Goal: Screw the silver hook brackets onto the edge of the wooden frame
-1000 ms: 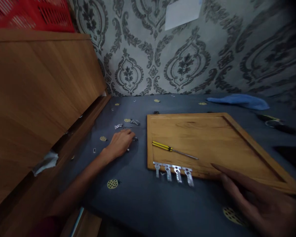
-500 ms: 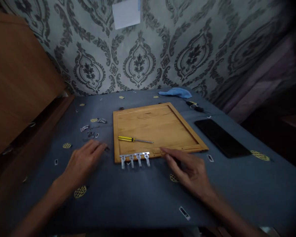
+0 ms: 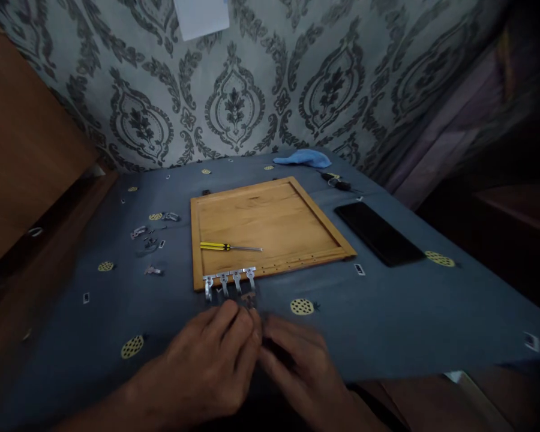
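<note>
Four silver hinges along one wooden panel, one screwdriver, one black phone, one blue cloth

**Small metal hinge held between two hands in front of wooden panel**

In front of the wooden panel, a small metal hinge is held at the fingertips of the left hand; its lower part is hidden. It is met closely by the right hand, which is blurred. Four metal hinges are lined up along the panel's near edge, at its left end. A yellow-and-black screwdriver is laid on the panel. Loose metal parts are scattered left of the panel. A black phone is placed to its right, and a blue cloth is seen behind it.
</note>
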A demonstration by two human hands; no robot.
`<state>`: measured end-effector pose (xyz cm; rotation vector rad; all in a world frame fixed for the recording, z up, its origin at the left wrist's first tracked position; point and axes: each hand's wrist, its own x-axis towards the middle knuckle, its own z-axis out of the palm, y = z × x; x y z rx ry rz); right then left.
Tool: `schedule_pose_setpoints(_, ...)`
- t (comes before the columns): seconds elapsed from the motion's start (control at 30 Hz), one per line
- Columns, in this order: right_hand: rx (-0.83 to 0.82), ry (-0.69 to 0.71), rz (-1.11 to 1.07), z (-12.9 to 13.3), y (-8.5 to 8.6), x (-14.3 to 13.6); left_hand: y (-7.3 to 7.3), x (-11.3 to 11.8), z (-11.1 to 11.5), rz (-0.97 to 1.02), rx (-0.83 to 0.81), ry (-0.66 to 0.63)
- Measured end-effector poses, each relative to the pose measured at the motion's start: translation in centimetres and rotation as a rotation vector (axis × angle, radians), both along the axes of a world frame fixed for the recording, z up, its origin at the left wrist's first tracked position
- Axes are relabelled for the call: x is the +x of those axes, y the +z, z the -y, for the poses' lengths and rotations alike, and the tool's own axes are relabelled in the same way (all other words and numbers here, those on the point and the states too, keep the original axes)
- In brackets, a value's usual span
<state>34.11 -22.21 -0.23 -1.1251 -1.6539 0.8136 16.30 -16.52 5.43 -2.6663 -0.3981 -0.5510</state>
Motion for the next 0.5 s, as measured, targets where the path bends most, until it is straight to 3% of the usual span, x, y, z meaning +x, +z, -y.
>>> schedule_pose_setpoints(0.2,0.038,-0.132,-0.052,0.5,0.1,2.1,0.0,1.7,-0.8,0.038,-0.101,-0.033)
schedule_pose_setpoints(0.33,-0.029,-0.245,-0.148,0.1,-0.9,3.3,-0.3,2.0,-2.5,0.194,-0.44,0.069)
schedule_pose_setpoints(0.43,-0.161,-0.238,-0.252,-0.3,-1.4,4.0,-0.6,2.1,-3.7,0.279,-0.726,0.162)
schedule_pose_setpoints(0.5,-0.245,-0.22,-0.3,-0.6,-1.5,4.2,-0.9,2.4,-4.3,0.264,-0.831,0.177)
